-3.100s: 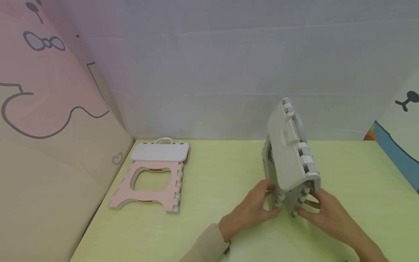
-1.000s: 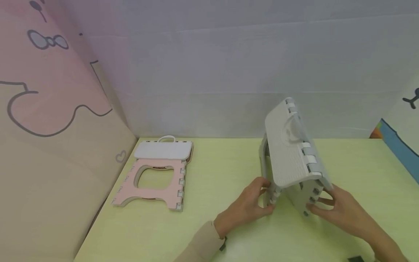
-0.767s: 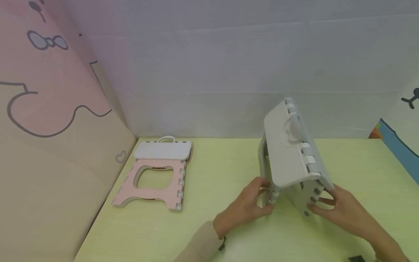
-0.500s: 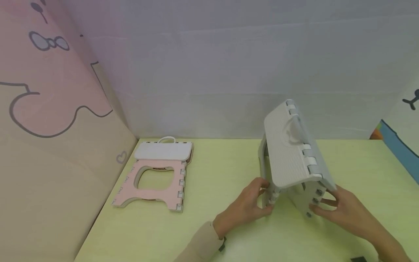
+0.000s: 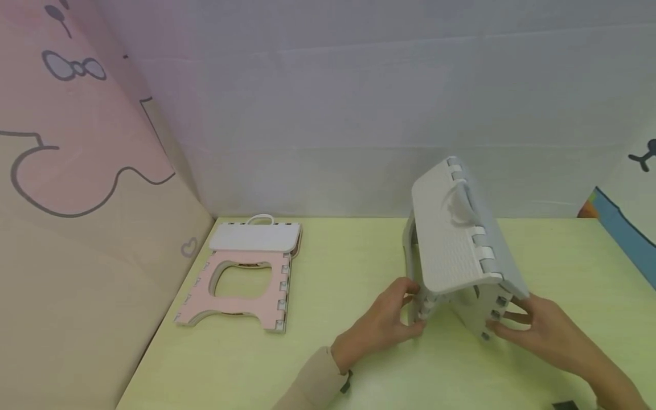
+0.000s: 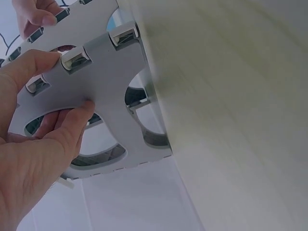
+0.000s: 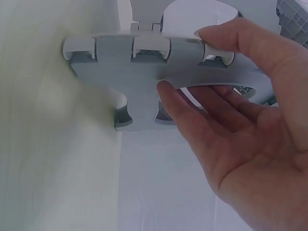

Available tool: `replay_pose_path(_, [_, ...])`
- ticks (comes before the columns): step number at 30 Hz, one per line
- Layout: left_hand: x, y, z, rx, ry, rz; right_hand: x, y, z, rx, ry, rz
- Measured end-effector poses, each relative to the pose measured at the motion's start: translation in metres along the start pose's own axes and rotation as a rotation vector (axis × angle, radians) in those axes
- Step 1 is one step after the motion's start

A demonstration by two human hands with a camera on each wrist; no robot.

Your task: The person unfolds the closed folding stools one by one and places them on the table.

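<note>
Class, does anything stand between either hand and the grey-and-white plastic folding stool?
Nothing visible does: the left hand and right hand grip opposite sides of the grey-and-white plastic folding stool directly. The folded pink-and-white plastic stool lies apart on the left, out of the way.

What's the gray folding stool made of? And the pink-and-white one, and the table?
Gray folding stool: probably matte plastic; its panels look molded, with a rippled top.
Pink-and-white folding stool: probably smooth plastic too, with evenly colored panels.
Table: maybe dull wood or wood-print covering; faint streaks look like grain.
</note>
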State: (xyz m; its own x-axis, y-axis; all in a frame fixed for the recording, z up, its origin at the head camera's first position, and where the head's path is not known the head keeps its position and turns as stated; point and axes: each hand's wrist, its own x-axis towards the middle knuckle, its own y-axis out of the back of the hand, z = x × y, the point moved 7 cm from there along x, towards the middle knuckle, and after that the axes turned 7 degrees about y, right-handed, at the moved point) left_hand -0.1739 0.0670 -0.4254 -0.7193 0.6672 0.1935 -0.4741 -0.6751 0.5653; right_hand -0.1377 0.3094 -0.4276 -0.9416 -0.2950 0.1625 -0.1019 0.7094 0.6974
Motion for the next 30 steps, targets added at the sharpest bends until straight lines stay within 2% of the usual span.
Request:
replay_pose_path(13, [0.0010,0.0000,-0.0028,0.012,0.011,-0.008,-0.0014,0.0028,0.0010,0.025,0.016,-0.006])
replay_pose_path(23, [-0.0001,0.0017,-0.0026,0.026,0.012,-0.004,-0.0032,0.0035,0.0032,0.071,-0.024,-0.015])
replay_pose_path(30, [-0.0008,0.0048,-0.0021,0.011,0.012,0.008,-0.0027,0.0046,0.0023,0.084,-0.018,-0.015])
